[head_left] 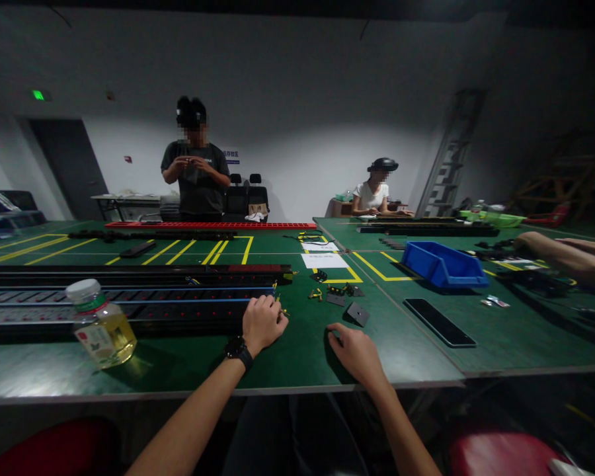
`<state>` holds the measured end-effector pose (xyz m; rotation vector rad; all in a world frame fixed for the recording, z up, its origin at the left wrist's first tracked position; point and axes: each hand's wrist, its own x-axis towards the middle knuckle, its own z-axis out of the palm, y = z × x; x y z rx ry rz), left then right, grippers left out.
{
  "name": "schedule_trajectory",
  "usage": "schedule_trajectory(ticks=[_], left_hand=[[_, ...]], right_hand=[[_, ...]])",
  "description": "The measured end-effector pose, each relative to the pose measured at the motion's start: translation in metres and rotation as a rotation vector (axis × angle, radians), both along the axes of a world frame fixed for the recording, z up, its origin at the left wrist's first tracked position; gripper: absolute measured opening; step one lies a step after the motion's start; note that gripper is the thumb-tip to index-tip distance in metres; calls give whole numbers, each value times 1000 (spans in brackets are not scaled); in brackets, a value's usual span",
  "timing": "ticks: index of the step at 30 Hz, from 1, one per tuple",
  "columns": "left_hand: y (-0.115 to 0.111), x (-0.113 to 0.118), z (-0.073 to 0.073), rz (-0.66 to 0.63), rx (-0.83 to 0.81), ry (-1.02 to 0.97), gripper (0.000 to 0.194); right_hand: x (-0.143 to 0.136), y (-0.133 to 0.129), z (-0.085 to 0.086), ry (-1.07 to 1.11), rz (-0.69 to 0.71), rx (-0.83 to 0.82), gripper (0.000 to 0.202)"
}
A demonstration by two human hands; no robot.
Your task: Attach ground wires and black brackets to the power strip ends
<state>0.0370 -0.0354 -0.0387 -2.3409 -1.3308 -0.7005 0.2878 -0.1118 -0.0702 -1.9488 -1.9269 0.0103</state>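
Note:
My left hand [264,324], with a black watch [238,350] on its wrist, is curled over the near right end of a long black rail [188,314]. Small yellow pieces [283,310] stick out by its fingertips. What the fingers grip is hidden beneath them. My right hand [356,354] rests on the green table [297,360] with its fingers loosely bent and apart, and no object shows in it. Just beyond it lies a small black plate [356,314]. More dark plates [335,299] and yellow pieces [316,294] are scattered between the hands and a white paper [322,261].
A bottle [104,330] of yellow liquid stands at left before the rails. To the right are a phone [439,322] and a blue bin [443,264]. Another person's arm [560,258] reaches in from the right. Two people [198,178] are across the table.

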Motion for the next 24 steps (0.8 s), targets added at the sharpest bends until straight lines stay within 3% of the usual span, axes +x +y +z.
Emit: schedule_trajectory(ticks=[17, 24], left_hand=[[1, 0, -1, 16, 2, 15, 11], [1, 0, -1, 15, -4, 9, 11]], right_hand=[[0, -1, 0, 40, 3, 26, 28], [6, 5, -7, -24, -142, 219, 40]])
